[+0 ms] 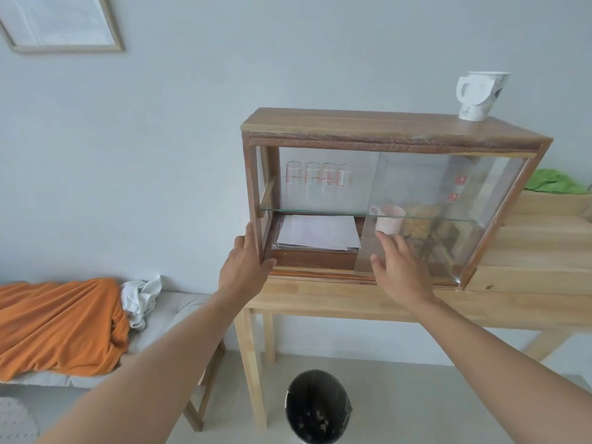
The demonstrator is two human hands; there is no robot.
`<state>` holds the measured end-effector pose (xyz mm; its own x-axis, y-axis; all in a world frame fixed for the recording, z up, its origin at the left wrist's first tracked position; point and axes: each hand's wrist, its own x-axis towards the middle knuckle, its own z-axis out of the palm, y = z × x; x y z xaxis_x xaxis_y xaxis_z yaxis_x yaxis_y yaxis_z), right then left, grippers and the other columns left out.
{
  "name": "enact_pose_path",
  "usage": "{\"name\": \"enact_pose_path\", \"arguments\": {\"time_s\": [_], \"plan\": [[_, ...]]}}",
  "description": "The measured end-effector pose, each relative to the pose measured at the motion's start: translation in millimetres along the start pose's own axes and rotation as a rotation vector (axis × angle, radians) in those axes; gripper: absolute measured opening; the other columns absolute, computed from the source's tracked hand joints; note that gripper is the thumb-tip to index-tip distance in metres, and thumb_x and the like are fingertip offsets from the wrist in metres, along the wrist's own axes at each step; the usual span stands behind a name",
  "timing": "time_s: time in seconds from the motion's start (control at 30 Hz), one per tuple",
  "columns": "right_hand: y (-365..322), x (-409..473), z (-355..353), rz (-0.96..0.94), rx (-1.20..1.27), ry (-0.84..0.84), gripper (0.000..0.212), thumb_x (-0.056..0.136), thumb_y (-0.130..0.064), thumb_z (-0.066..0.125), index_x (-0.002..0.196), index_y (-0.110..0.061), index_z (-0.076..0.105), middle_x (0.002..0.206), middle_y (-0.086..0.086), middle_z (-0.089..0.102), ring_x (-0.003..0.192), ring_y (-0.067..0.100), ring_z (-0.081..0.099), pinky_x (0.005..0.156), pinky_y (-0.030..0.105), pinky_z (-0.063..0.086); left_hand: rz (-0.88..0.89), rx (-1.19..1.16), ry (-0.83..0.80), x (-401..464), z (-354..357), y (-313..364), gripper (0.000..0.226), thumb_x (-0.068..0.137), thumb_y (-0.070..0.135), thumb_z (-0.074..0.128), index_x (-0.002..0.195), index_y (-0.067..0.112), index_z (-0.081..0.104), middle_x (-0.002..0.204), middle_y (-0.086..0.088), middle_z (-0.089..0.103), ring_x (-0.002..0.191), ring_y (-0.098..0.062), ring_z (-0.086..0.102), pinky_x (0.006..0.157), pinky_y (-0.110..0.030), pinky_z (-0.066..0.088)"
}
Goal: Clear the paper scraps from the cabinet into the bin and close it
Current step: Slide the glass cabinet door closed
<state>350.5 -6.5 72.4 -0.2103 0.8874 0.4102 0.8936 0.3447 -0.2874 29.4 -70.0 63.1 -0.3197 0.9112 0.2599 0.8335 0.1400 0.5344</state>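
Note:
A wooden cabinet (384, 126) with sliding glass doors stands on a light wood table. Its left half is uncovered; the glass door (448, 200) covers the right half. White paper sheets (317, 232) lie on the bottom shelf at the left. My left hand (245, 267) grips the cabinet's left front post near the bottom corner. My right hand (397, 267) is flat against the glass door's lower left part, fingers spread. A black bin (317, 408) stands on the floor below, with small scraps at its bottom.
Several glass beakers (317, 179) stand on the glass shelf; a pink mug (389, 219) is behind the door. A white cup holder (477, 94) sits on the cabinet top. The table (336, 299) carries a green cloth (557, 184). A bench at left holds orange cloth (61, 325).

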Motion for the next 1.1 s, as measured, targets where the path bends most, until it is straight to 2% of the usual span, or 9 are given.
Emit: {"name": "enact_pose_path", "arguments": {"time_s": [0.07, 0.1, 0.17, 0.23, 0.27, 0.4, 0.53, 0.67, 1.1], "plan": [[13, 13, -6, -0.104, -0.170, 0.127, 0.062, 0.095, -0.019, 0.070, 0.154, -0.009, 0.053, 0.151, 0.018, 0.052, 0.137, 0.045, 0.049, 0.102, 0.059, 0.053, -0.033, -0.004, 0.015, 7, 8, -1, 0.110, 0.092, 0.045, 0.073, 0.161, 0.024, -0.009, 0.161, -0.011, 0.029, 0.131, -0.041, 0.047, 0.095, -0.054, 0.047], [19, 19, -10, -0.147, -0.259, 0.167, 0.069, 0.093, -0.020, 0.070, 0.157, -0.010, 0.048, 0.160, 0.021, 0.044, 0.145, 0.046, 0.042, 0.111, 0.061, 0.047, -0.046, -0.016, 0.016, 10, 13, -1, 0.115, 0.090, 0.047, 0.074, 0.160, 0.025, -0.014, 0.165, -0.010, 0.023, 0.135, -0.042, 0.043, 0.098, -0.056, 0.046], [36, 30, -15, -0.236, -0.403, 0.188, 0.084, 0.093, -0.024, 0.068, 0.168, -0.012, 0.031, 0.176, 0.022, 0.019, 0.162, 0.047, 0.019, 0.127, 0.065, 0.024, -0.042, -0.047, 0.022, 17, 23, -3, 0.120, 0.088, 0.049, 0.076, 0.158, 0.030, -0.020, 0.169, -0.005, 0.015, 0.137, -0.044, 0.041, 0.100, -0.057, 0.044], [53, 40, -17, -0.308, -0.509, 0.207, 0.101, 0.090, -0.028, 0.073, 0.172, -0.013, 0.016, 0.180, 0.020, 0.001, 0.165, 0.048, 0.001, 0.130, 0.070, 0.007, -0.016, -0.065, 0.039, 21, 31, -4, 0.124, 0.086, 0.051, 0.077, 0.156, 0.036, -0.024, 0.171, -0.001, 0.010, 0.136, -0.045, 0.041, 0.100, -0.057, 0.043], [61, 44, -17, -0.328, -0.547, 0.217, 0.109, 0.087, -0.029, 0.078, 0.172, -0.013, 0.011, 0.181, 0.019, -0.003, 0.165, 0.048, -0.003, 0.129, 0.072, 0.004, -0.007, -0.077, 0.051, 23, 35, -4, 0.126, 0.085, 0.050, 0.079, 0.155, 0.039, -0.025, 0.171, 0.001, 0.008, 0.136, -0.045, 0.042, 0.100, -0.058, 0.043], [81, 61, -14, -0.370, -0.615, 0.248, 0.127, 0.079, -0.033, 0.089, 0.173, -0.014, 0.006, 0.181, 0.019, -0.005, 0.166, 0.047, -0.003, 0.127, 0.077, 0.003, -0.002, -0.129, 0.100, 24, 47, -8, 0.133, 0.080, 0.046, 0.084, 0.154, 0.045, -0.027, 0.172, 0.009, 0.000, 0.137, -0.045, 0.042, 0.102, -0.060, 0.042], [89, 72, -3, -0.393, -0.635, 0.269, 0.130, 0.078, -0.035, 0.090, 0.173, -0.013, 0.004, 0.180, 0.020, -0.005, 0.166, 0.046, -0.002, 0.128, 0.075, 0.002, 0.030, -0.122, 0.109, 26, 50, -17, 0.137, 0.078, 0.039, 0.087, 0.154, 0.046, -0.026, 0.171, 0.015, -0.004, 0.140, -0.041, 0.041, 0.103, -0.057, 0.041], [89, 76, 1, -0.408, -0.637, 0.272, 0.127, 0.080, -0.036, 0.089, 0.173, -0.013, 0.004, 0.180, 0.020, -0.005, 0.166, 0.047, -0.003, 0.128, 0.075, 0.000, 0.044, -0.099, 0.099, 27, 48, -22, 0.140, 0.076, 0.029, 0.089, 0.155, 0.046, -0.024, 0.171, 0.015, -0.001, 0.136, -0.040, 0.045, 0.101, -0.056, 0.043], [4, 84, 27, -0.474, -0.596, 0.242, 0.125, 0.087, -0.041, 0.084, 0.172, -0.014, -0.003, 0.181, 0.017, -0.011, 0.166, 0.044, -0.004, 0.127, 0.076, 0.004, 0.096, -0.068, 0.048, 21, 38, -24, 0.137, 0.081, 0.021, 0.086, 0.155, 0.044, -0.026, 0.171, 0.016, 0.000, 0.133, -0.039, 0.046, 0.098, -0.056, 0.046]]}}
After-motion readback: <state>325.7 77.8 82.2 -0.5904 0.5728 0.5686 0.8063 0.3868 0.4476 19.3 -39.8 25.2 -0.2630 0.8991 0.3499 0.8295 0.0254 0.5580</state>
